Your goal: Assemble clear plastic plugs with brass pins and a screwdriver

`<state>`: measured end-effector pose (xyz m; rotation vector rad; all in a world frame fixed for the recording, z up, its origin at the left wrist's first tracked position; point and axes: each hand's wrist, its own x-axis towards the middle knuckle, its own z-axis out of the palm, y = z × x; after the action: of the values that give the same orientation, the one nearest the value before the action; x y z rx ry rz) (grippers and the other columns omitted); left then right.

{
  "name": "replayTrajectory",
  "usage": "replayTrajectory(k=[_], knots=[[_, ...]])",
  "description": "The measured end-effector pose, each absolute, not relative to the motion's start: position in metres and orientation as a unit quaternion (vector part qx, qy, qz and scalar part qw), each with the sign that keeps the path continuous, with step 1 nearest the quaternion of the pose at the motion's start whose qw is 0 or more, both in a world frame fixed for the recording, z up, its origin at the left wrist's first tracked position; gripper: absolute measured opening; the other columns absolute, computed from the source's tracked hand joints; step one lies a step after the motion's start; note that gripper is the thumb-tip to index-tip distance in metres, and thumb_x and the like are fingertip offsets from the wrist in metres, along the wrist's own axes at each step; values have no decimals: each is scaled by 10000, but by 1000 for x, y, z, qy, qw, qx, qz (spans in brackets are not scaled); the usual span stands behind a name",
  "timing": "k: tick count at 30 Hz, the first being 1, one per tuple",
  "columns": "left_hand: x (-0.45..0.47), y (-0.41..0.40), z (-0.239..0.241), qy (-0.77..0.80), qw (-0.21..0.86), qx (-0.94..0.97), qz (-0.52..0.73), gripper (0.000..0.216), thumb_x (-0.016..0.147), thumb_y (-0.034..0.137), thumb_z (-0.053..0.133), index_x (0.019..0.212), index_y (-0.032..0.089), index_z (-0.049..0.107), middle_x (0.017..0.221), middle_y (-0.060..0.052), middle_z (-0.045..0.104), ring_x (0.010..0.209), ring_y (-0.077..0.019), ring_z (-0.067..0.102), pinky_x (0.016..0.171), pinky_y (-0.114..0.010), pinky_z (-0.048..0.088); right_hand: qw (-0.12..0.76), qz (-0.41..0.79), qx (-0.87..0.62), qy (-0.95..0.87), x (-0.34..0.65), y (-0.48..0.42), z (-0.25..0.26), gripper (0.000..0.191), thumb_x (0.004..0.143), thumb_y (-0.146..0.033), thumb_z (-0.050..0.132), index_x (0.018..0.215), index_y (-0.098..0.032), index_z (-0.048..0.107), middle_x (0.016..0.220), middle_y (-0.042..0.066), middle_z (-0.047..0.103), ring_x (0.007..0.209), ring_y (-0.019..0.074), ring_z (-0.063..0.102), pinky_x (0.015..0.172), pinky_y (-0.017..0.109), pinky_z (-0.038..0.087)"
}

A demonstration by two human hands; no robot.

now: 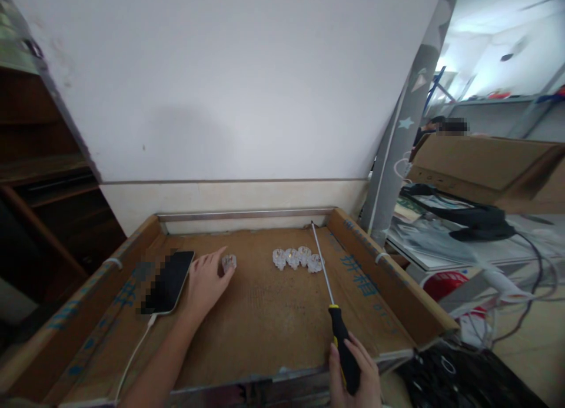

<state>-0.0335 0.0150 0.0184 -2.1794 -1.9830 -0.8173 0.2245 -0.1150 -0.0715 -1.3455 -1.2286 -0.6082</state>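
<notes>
My left hand (210,278) is over the left part of the cardboard surface, fingers stretched out and thumb apart. Between thumb and forefinger sits a small clear plastic piece (229,261); the thumb is at its near side, and I cannot tell how firmly it touches. In my right hand (355,372), at the near edge, is a screwdriver (339,331) with a black and yellow handle, its long shaft pointing away from me. Several similar clear pieces (292,257) stand in a row right of centre, the rightmost beside the shaft.
A phone (174,281) with a white cable (135,355) lies left of my left hand. Raised cardboard sides (388,272) border the work surface, with a white wall (265,90) behind. To the right are an open carton (468,166), papers and cables; a person is partly visible beyond.
</notes>
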Motion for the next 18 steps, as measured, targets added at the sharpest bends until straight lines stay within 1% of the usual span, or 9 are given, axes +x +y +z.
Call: replayTrajectory(k=[2,4,8,11,13,15,18], knots=[[-42,8,21,-663,58,-696,-268,417,871,364,426,1245,196,506,1227,-89,597,1135,-266,503,945,-430,365,564,-244,-585,-530,224,-118,-74,278,860,-355,546,985,-108,576,967,160,620,861,233,618,710,361,494],[-53,3,28,-683,97,-673,-268,434,883,392,403,1259,196,496,1274,-96,561,1159,-275,482,940,-423,373,574,-239,-587,-520,223,-119,-77,285,850,-352,565,999,-110,585,987,158,623,874,229,618,730,360,489],[-88,-1,33,-721,151,-647,-196,488,874,482,377,1195,164,561,1340,-138,488,1212,-331,424,941,-467,366,590,-230,-599,-489,218,-118,-80,306,830,-379,590,1007,-130,607,1015,132,638,861,209,631,726,334,494],[-114,0,24,-740,153,-643,-127,522,849,510,402,1179,149,586,1357,-173,460,1251,-344,385,964,-474,341,590,-227,-608,-481,217,-119,-78,299,828,-390,585,979,-132,612,994,133,643,851,218,637,720,351,502],[-123,0,17,-742,136,-649,-99,486,836,505,424,1145,179,611,1355,-160,469,1253,-341,388,960,-475,341,589,-228,-609,-480,217,-119,-75,293,824,-385,588,965,-129,613,988,141,644,840,224,642,711,359,508],[-125,-2,15,-745,132,-646,-100,465,826,505,441,1127,195,614,1349,-145,478,1242,-339,402,954,-474,348,592,-228,-606,-480,217,-120,-74,282,817,-377,598,959,-135,617,987,140,648,823,222,648,698,357,515],[-112,-5,19,-736,153,-639,-162,508,831,496,446,1197,160,548,1359,-148,461,1233,-336,411,969,-468,347,601,-216,-603,-478,216,-119,-76,276,793,-363,628,961,-144,622,968,132,657,824,232,657,701,365,530]])
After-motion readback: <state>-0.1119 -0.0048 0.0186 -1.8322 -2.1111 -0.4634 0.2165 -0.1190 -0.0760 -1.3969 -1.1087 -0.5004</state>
